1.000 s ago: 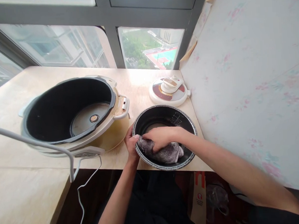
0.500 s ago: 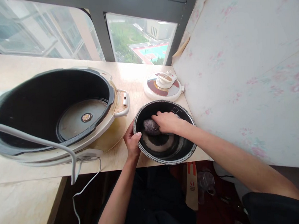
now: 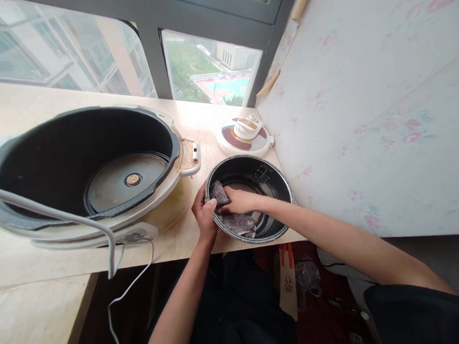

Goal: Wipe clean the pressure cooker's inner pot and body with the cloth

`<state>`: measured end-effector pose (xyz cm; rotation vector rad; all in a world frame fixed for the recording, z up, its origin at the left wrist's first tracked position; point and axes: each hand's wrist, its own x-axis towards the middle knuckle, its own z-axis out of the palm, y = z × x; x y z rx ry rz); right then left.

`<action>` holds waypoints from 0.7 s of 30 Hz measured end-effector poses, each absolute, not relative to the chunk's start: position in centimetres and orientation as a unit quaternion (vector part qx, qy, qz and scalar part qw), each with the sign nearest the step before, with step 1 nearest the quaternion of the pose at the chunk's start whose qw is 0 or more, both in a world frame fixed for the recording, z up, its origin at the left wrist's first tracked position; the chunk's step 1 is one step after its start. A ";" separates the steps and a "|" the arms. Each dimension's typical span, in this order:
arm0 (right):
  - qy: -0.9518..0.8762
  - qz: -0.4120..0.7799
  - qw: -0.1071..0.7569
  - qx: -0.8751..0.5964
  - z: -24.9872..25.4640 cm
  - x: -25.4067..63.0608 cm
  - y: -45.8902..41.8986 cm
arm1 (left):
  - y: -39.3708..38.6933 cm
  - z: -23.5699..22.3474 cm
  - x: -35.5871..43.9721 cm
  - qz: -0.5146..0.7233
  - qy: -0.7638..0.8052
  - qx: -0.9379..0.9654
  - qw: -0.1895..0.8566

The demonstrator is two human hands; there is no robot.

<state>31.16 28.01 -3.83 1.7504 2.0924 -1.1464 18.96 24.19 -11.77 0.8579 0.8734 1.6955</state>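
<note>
A black inner pot (image 3: 270, 182) with a worn silvery rim and measuring marks on its wall stands at the table's front edge. My left hand (image 3: 205, 213) grips its left rim, thumb over the edge and fingers outside. Inside the pot, my right hand (image 3: 236, 200) is closed on a grey-purple cloth (image 3: 238, 225), pressing it against the left inner wall. Part of the cloth sticks up beside the left thumb, and part spreads below the hand. The right fingertips are partly hidden by the cloth.
Left of the pot stands a large open electric pressure cooker body (image 3: 131, 138) with a grey cord (image 3: 78, 218) across it. Behind the pot lies a white-and-brown lid (image 3: 245, 135). A papered wall (image 3: 364, 108) bounds the right; a paper bag (image 3: 287, 287) is below the table.
My right hand has moved the cloth from the pot's far inner side to its left wall, and the cloth is spread wider. My left hand still holds the rim.
</note>
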 end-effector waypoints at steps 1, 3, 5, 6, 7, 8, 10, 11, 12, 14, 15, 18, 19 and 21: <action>0.700 -0.404 0.082 0.584 -3.6 31.0 27.8 | 24.1 -11.6 19.0 0.698 0.371 0.360 0.496; 0.687 -0.446 0.059 0.571 -3.2 31.1 27.4 | 24.0 -11.2 18.9 0.692 0.382 0.374 0.485; 0.664 -0.512 0.038 0.544 -2.6 31.5 27.0 | 24.0 -11.0 18.9 0.691 0.384 0.387 0.474; 0.650 -0.546 0.027 0.528 -2.2 31.8 26.9 | 23.9 -10.9 18.9 0.693 0.384 0.390 0.470; 0.637 -0.574 0.017 0.514 -1.8 32.1 26.7 | 23.9 -10.8 18.8 0.694 0.383 0.391 0.468; 0.630 -0.591 0.010 0.504 -1.2 32.6 26.5 | 23.9 -10.8 18.8 0.693 0.385 0.393 0.466; 0.645 -0.586 0.012 0.491 0.2 33.4 26.2 | 23.9 -10.8 18.8 0.689 0.390 0.396 0.465; 0.667 -0.568 0.026 0.482 1.0 33.9 26.1 | 24.0 -10.8 18.8 0.687 0.392 0.397 0.465; 0.694 -0.544 0.049 0.468 1.9 34.3 26.0 | 24.0 -10.9 18.9 0.686 0.393 0.397 0.467; 0.747 -0.489 0.110 0.436 3.7 35.0 25.9 | 24.0 -10.9 18.9 0.688 0.387 0.391 0.473; 0.765 -0.462 0.143 0.424 4.5 35.3 25.8 | 24.0 -10.9 18.9 0.690 0.381 0.389 0.478; 0.789 -0.371 0.229 0.432 6.0 36.4 26.0 | 24.1 -10.8 18.8 0.689 0.365 0.394 0.486; 0.791 -0.331 0.251 0.450 6.2 36.9 26.1 | 24.1 -10.8 18.7 0.685 0.365 0.400 0.488; 0.794 -0.237 0.277 0.486 6.2 37.9 26.6 | 24.2 -10.8 18.5 0.678 0.365 0.408 0.490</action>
